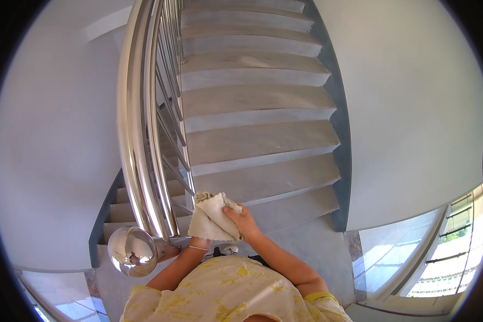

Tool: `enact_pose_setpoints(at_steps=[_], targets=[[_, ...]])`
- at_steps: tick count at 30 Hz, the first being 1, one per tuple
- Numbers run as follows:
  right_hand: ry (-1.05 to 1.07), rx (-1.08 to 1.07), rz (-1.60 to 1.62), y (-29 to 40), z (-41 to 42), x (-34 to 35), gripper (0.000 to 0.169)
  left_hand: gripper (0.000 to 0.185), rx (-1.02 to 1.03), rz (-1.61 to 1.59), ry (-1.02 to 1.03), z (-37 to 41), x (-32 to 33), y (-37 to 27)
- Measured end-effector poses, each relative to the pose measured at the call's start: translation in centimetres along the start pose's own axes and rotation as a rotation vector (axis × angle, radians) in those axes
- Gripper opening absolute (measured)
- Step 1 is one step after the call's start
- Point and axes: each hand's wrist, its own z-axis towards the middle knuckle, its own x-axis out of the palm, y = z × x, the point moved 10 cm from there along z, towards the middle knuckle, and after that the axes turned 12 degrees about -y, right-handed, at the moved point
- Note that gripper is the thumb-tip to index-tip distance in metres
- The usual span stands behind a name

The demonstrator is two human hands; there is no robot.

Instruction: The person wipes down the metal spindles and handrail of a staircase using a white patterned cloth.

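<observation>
A folded, cream-coloured cloth (213,217) with a scalloped edge is held in front of my body, just right of the stair railing's lower end. My right hand (243,220) grips its right side, thumb lying on top. Beneath the cloth is my left hand (201,243), its fingers hidden by the fabric and a thin bracelet around the wrist. Close by on the left, the polished metal handrail (131,120) ends in a shiny round ball (132,251).
Concrete steps (261,137) rise ahead between metal balusters (171,92) and a wall (406,112) with a dark grey skirting band (342,161). Left of the railing, another flight (120,209) leads down. A barred window (446,249) is at the lower right.
</observation>
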Motion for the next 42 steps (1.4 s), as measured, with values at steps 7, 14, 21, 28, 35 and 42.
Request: enact_pose_setpoints(at_steps=[7, 14, 21, 28, 35, 42], targets=[[0.035, -0.037, 0.083, 2.8, 2.4, 0.8, 0.041, 0.061, -0.133, -0.32, -0.128, -1.0, -1.4, 1.2], [0.393, -0.778, -0.598, 12.3, -2.6, 3.0, 0.043, 0.079, -0.032, -0.434, -0.103, -2.3, 2.6, 0.6], [0.324, -0.276, -0.52, 11.1, 1.8, -5.7, 0.043, 0.05, 0.06, -0.326, -0.209, -3.8, 8.6, 4.3], [0.461, 0.426, 0.004, 7.9, 1.7, -9.9, 0.063, 0.029, 0.034, -0.307, -0.439, -4.1, 10.4, 7.1], [0.569, 0.637, 0.342, 3.5, 0.5, -9.3, 0.066, 0.03, 0.099, -0.366, -0.664, -7.7, 7.9, 5.9], [0.653, 0.621, 0.216, 3.7, -0.3, -4.4, 0.054, 0.03, 0.213, -0.273, -0.677, -9.1, 6.4, 3.8]])
